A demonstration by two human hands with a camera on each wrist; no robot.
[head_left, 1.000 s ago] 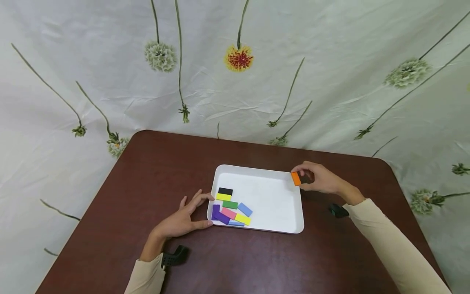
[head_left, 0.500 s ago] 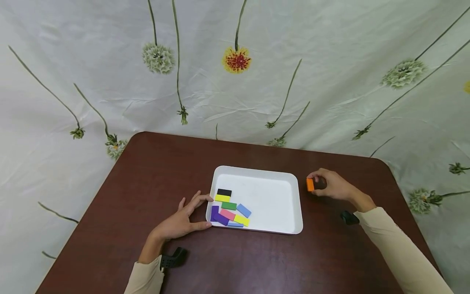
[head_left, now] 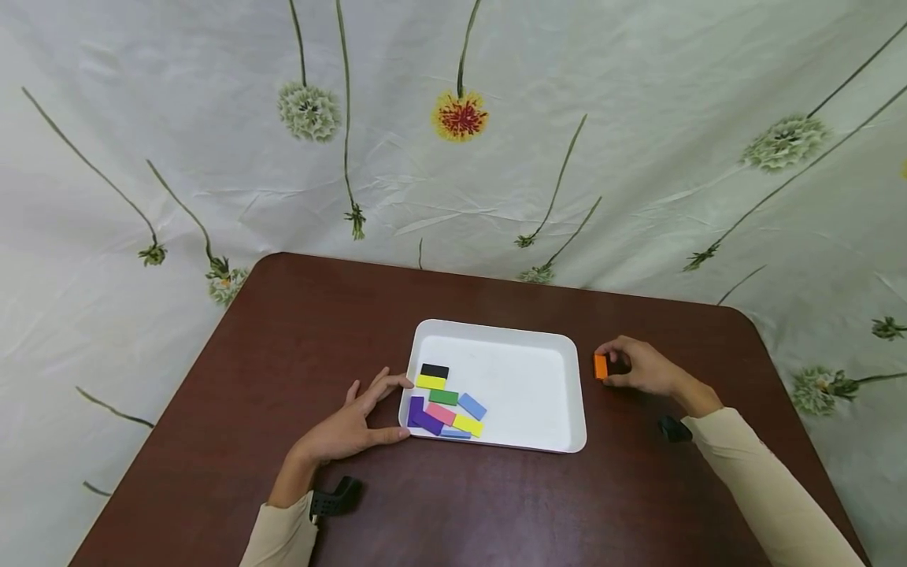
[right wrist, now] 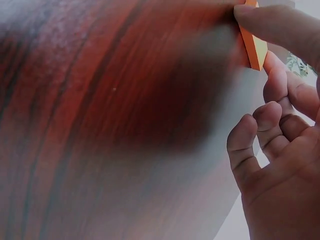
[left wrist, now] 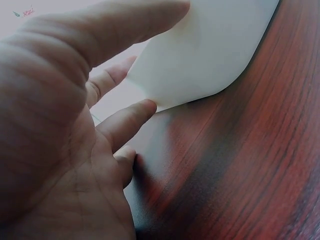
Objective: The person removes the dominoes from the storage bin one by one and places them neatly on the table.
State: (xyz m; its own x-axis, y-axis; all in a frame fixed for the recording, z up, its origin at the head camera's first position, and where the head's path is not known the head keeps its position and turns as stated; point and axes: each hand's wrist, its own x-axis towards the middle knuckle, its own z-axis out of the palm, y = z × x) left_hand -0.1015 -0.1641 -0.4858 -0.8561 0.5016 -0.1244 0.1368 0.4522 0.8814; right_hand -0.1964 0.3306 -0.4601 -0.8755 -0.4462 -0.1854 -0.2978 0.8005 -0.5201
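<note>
To the right of the white tray [head_left: 524, 386], my right hand [head_left: 643, 368] pinches an orange domino block [head_left: 600, 367] between thumb and fingers, just over or on the table. The right wrist view shows the orange domino block [right wrist: 254, 45] at the thumb tip, the other fingers loosely curled. My left hand [head_left: 343, 425] touches the left side of the tray with its thumb and fingertips spread. In the left wrist view, the fingers of the left hand [left wrist: 85, 115] lie against the tray's wall [left wrist: 210, 55]. Whether the orange block touches the table is unclear.
Several coloured blocks lie in the tray's left part, among them a black block [head_left: 434, 370], a green block [head_left: 443, 397], a pink block [head_left: 441, 414] and a blue block [head_left: 472, 406]. A brown table [head_left: 496, 504] bears the tray; a flowered cloth [head_left: 397, 157] hangs behind.
My right hand has carried the orange domino block from above the tray's right rim out to the right, then slightly lower toward the table. The left hand and tray have stayed put.
</note>
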